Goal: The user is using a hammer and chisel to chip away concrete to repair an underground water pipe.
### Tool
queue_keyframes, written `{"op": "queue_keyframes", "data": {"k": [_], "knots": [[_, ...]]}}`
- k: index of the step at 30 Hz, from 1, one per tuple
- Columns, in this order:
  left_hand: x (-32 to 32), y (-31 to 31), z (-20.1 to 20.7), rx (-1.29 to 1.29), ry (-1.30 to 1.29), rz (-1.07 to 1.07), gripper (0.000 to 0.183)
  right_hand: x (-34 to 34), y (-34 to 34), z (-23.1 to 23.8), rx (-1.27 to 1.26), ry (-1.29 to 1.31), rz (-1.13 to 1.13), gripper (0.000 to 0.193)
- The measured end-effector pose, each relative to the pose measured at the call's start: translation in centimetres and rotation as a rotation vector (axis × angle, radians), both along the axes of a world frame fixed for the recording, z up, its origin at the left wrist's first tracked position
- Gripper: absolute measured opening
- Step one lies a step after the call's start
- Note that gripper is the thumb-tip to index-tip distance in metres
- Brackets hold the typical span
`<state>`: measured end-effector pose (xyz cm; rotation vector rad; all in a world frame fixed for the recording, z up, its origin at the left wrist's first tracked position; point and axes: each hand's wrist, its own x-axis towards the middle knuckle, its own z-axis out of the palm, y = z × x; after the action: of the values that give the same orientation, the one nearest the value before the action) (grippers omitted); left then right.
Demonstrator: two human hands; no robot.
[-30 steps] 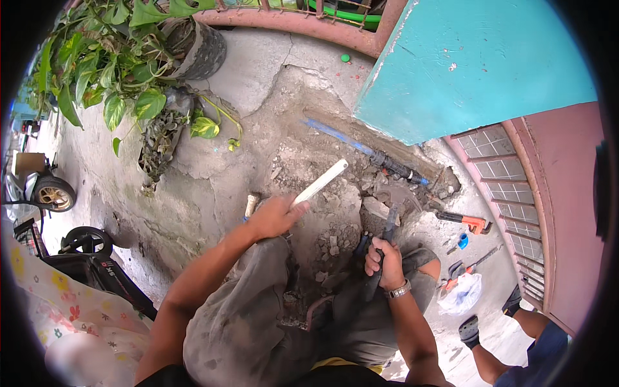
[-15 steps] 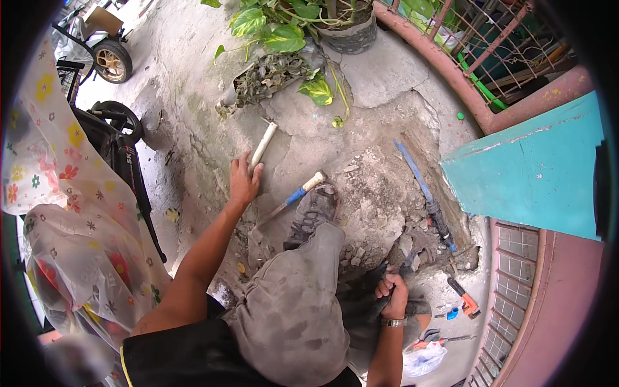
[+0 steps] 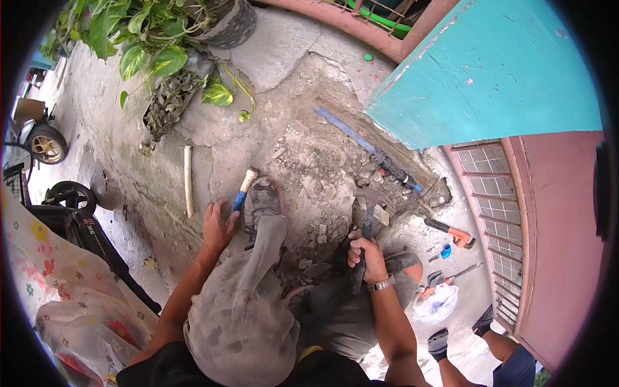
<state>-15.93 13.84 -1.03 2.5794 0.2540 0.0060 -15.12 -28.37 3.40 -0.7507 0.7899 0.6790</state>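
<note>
My left hand [image 3: 219,226] is at the lower part of a blue-and-white pipe piece [image 3: 242,188], thumb and fingers on either side of it. Its white end rests against the toe of my dusty shoe [image 3: 263,197]; the hand hides the other end. A loose off-white pipe [image 3: 188,180] lies on the concrete just beyond my left fingers. My right hand [image 3: 366,258], with a watch on the wrist, is closed around the dark handle of a tool with a flat grey blade [image 3: 368,222]. The blade is over rubble; its exact kind does not show.
A blue pipe [image 3: 348,132] with a black wrapped section lies in a dug trench. To the right are an orange-and-black wrench [image 3: 454,233], a blue elbow fitting [image 3: 445,251] and a plastic bag [image 3: 438,303]. A potted plant [image 3: 225,26] stands far left; another person's feet [image 3: 438,345] show lower right.
My left hand has let go of the off-white pipe and moved to the blue-and-white piece. My right hand keeps its tool. The view has swung right, bringing another person's feet in.
</note>
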Motion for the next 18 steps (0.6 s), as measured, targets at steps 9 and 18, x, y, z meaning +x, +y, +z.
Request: {"op": "queue_keyframes", "data": {"k": [9, 18], "knots": [[-1.4, 2.2, -3.9, -0.442, 0.108, 0.25, 0.033, 0.1, 0.4, 1.5, -0.024, -0.075, 0.091, 0.02], [21.0, -3.7, 23.2, -1.007, -0.02, -0.325, 0.04, -1.2, 2.6, 2.6, -0.28, -0.58, -0.034, 0.01]]}}
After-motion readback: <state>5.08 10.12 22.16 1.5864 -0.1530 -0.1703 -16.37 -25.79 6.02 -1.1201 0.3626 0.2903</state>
